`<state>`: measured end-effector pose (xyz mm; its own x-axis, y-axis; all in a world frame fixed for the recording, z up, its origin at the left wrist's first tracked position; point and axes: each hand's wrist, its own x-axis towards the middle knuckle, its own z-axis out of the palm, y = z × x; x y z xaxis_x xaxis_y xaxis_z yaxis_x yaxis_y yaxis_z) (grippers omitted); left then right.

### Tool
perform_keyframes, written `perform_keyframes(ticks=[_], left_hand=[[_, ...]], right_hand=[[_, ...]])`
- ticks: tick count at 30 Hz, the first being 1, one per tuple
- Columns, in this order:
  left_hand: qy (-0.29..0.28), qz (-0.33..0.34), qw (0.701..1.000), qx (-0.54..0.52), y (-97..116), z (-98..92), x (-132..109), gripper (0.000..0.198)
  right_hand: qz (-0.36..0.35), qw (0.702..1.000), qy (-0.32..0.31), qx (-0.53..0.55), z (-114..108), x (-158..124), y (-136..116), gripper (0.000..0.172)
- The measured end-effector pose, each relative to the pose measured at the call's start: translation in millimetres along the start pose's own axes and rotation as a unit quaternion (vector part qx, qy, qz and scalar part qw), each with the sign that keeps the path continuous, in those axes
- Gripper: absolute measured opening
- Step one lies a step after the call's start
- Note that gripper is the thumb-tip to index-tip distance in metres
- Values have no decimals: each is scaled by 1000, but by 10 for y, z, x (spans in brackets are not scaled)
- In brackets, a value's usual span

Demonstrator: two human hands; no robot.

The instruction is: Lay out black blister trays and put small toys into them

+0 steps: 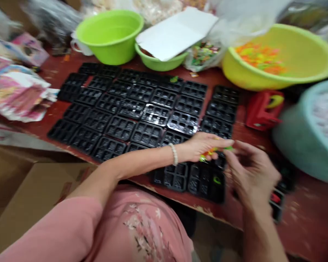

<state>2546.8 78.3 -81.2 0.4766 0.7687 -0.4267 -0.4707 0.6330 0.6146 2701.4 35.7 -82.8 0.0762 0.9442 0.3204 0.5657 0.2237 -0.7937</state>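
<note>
My left hand (200, 145), with a beaded bracelet at the wrist, is closed around several small orange and yellow-green pieces (207, 154), too blurred to name. Fingertips of my right hand (253, 171) pinch at a small green piece (228, 148) where the two hands meet. Both hands are above the right side of an array of black compartment trays (147, 134). Just below them, a small green ring-like piece (217, 179) lies in a tray near the table's front edge. Partly hidden behind my right forearm, another tray holds a red piece (275, 197).
Along the back stand a green basin (110, 34), a smaller green bowl under white card (177, 34), and a yellow basin (303, 54) with orange pieces. A red tool-like object (264, 111) and a pale blue tub (303, 134) are right; printed packaging (22, 91) lies left.
</note>
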Motion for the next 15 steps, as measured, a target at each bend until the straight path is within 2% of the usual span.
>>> perform_keyframes(ticks=[2, 5, 7, 11, 15], left_hand=[[7, -5, 1000, 19, 34, -33, -61, 22], [11, -16, 999, 46, 37, -71, -45, 22], [5, -31, 999, 44, 20, -72, -20, 24], [-3, -72, 997, 12, -10, -55, 12, 22], [-7, -84, 996, -11, -9, -55, 61, 19]], right_hand=[[27, 999, -14, 45, 92, 28, -24, 40], [57, 994, -51, 73, 94, 57, 95, 46], [58, 995, -55, 66, 56, 56, 166, 42], [9, 997, -53, 52, 30, 41, 197, 21], [1, 999, -32, 27, 59, 32, 189, 17]])
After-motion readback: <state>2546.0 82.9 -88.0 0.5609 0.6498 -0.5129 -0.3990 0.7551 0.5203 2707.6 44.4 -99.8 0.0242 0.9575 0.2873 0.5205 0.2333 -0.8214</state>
